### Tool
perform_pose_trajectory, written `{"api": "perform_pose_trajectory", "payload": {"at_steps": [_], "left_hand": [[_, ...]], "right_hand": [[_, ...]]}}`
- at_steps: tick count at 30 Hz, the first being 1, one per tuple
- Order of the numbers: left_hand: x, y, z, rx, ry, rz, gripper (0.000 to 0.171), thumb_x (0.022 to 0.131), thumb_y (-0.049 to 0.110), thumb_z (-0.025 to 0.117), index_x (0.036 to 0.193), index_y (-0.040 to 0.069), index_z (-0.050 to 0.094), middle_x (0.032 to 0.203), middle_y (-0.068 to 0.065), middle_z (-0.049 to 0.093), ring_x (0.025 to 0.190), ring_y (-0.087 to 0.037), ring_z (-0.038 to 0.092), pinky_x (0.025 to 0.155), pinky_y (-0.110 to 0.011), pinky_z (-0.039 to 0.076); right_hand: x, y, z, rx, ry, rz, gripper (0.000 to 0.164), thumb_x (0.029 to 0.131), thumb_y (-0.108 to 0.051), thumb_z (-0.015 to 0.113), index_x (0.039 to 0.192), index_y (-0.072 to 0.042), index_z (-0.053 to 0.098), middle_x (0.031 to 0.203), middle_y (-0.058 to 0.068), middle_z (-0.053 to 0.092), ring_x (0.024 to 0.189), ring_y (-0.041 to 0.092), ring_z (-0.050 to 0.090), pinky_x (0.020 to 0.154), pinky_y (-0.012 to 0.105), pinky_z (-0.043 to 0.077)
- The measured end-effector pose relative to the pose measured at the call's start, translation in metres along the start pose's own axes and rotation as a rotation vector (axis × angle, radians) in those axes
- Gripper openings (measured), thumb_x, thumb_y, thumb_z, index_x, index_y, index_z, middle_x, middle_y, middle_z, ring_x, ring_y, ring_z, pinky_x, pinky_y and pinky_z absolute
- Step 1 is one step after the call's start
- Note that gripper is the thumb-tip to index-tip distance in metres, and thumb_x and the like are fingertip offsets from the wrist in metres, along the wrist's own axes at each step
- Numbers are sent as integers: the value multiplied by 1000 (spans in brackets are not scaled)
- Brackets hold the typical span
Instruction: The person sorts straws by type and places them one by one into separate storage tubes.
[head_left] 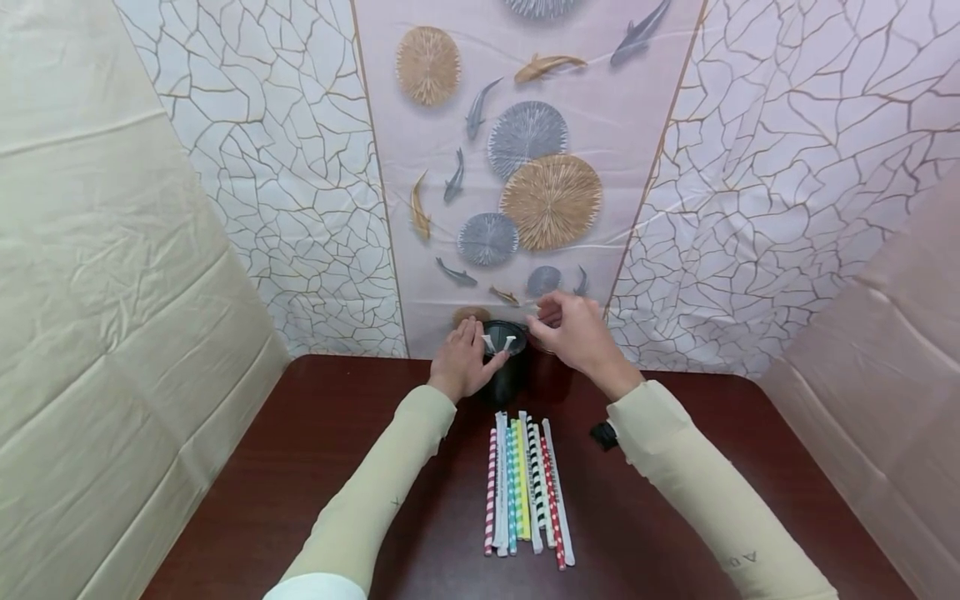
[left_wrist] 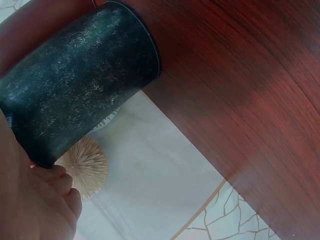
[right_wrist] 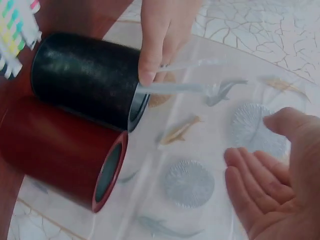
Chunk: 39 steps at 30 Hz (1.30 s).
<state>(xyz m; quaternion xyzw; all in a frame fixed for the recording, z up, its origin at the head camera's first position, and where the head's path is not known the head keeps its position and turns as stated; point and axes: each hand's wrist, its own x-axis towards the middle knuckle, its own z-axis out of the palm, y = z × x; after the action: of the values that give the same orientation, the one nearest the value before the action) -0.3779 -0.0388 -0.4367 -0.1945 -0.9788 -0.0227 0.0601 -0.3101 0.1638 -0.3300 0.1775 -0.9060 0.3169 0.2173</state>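
At the table's back edge, a black cylindrical cup [head_left: 501, 387] stands upright with two white-wrapped straws [right_wrist: 182, 88] sticking out of its mouth. My left hand [head_left: 467, 360] holds this cup near its rim, thumb on one side and fingers round the other. Close beside it is a dark red cup [right_wrist: 60, 152], mostly hidden behind my right hand in the head view. My right hand [head_left: 577, 333] hovers near the red cup's top, fingers loosely bent. The right wrist view shows that palm holding nothing.
Several striped and dotted paper straws [head_left: 521, 483], some in white wrappers, lie side by side on the dark red-brown table [head_left: 337, 450] in front of the cups. A patterned cloth wall [head_left: 495, 192] rises right behind the cups. Beige cloth [head_left: 97, 333] hangs at the left side.
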Motion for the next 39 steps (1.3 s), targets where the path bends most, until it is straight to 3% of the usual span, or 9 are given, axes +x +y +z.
{"api": "perform_pose_trajectory", "payload": {"at_steps": [8,15,18,21,24,26,34,39], "left_hand": [[2,-1,2,-16,-10,6,90,109,68,24,167,0,21,177,-16,19,166,-28,18,135,-38,19],[2,-2,1,-29,-34,4,91,109,69,23,168,1,18,178,-15,16,167,-28,14,136,-38,17],[1,-2,-1,-29,-33,3,91,109,69,23,168,0,18,178,-15,16,167,-28,14,136,-39,18],[-1,-2,-3,-27,-31,3,91,109,69,23,168,0,18,178,-15,17,167,-29,15,136,-39,18],[-3,-2,-5,-19,-30,5,90,109,69,24,167,0,20,177,-16,18,166,-29,16,135,-39,19],[-3,-1,-5,-12,-29,9,90,109,69,24,167,0,21,177,-16,19,166,-29,17,135,-39,19],[5,-3,-6,-16,-46,18,92,108,71,24,168,1,20,177,-16,20,166,-28,18,135,-39,19],[6,-5,-5,-15,-25,22,93,107,71,25,167,0,23,176,-17,23,165,-28,21,135,-39,20]], "right_hand": [[-19,15,-22,-93,-107,79,25,95,-18,76,104,5,75,97,19,81,91,32,79,85,49,64],[-40,26,-23,-148,-255,140,28,94,-19,77,104,6,75,97,18,81,89,30,78,81,46,64],[-48,31,-17,-147,-306,151,27,92,-18,78,103,6,74,96,17,79,83,25,76,77,43,63],[-57,39,-7,-142,-359,146,22,91,-14,77,77,0,69,69,7,68,61,14,59,60,32,53],[-67,48,6,-131,-409,170,44,90,-11,76,55,-13,50,50,-5,41,49,8,34,51,25,32],[-74,54,14,-126,-441,203,54,90,-10,76,51,-18,39,47,-8,29,47,8,24,50,24,24],[-100,77,46,-117,-486,325,59,90,-12,80,48,-19,40,46,-9,28,45,8,26,49,23,22],[-112,85,62,-99,-495,380,50,92,-14,81,49,-14,55,45,-5,40,46,10,36,48,24,27]]}}
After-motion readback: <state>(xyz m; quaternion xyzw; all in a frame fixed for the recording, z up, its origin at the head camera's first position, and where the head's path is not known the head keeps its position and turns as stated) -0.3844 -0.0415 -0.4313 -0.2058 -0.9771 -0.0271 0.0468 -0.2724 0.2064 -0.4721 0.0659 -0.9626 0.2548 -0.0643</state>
